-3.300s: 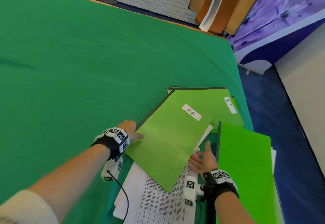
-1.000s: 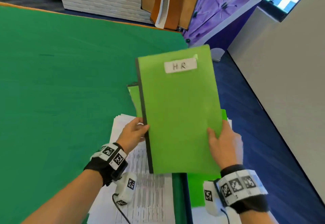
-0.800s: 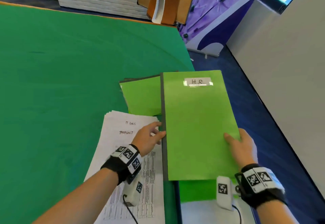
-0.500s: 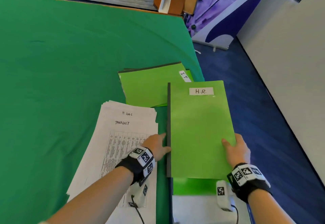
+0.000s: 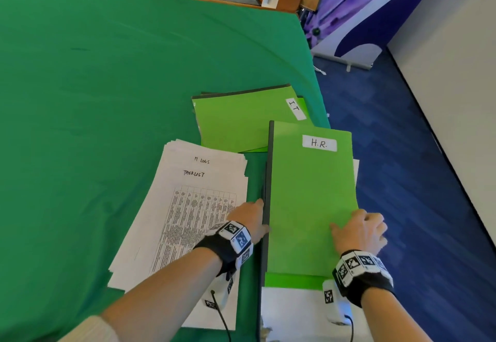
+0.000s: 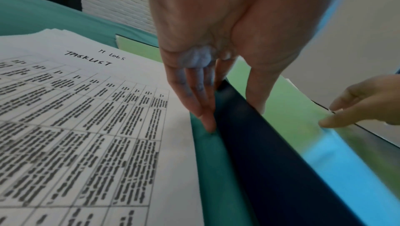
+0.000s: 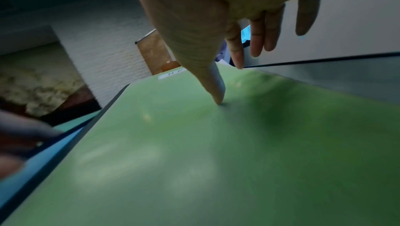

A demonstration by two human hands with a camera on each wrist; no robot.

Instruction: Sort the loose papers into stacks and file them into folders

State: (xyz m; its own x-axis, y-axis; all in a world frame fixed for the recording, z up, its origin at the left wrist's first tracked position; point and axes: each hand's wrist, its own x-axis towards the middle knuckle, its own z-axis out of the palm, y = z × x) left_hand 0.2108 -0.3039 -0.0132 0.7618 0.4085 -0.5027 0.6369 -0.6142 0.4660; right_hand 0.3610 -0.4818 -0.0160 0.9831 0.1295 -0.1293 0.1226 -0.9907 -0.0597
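Green cloth [image 5: 107, 73] is covering the table, and you are now laying the H.R. folder [image 5: 308, 202] flat at its right edge, where a second ago you were holding it up in front of you. That is clearing the way to open it. Your left hand [image 5: 251, 221] is pinching its dark spine, fingers [image 6: 201, 99] straight along the outside, thumb on the cover. Your right hand [image 5: 359, 230] is gripping the open edge, thumb pressing on top, fingers reaching past it. The folder is closed, so I cannot tell its contents. It is overlapping the I.T. folder [image 5: 241, 121] and lying on another folder and white sheets. The paper stack [image 5: 188, 207] is waiting just beside, unfiled.
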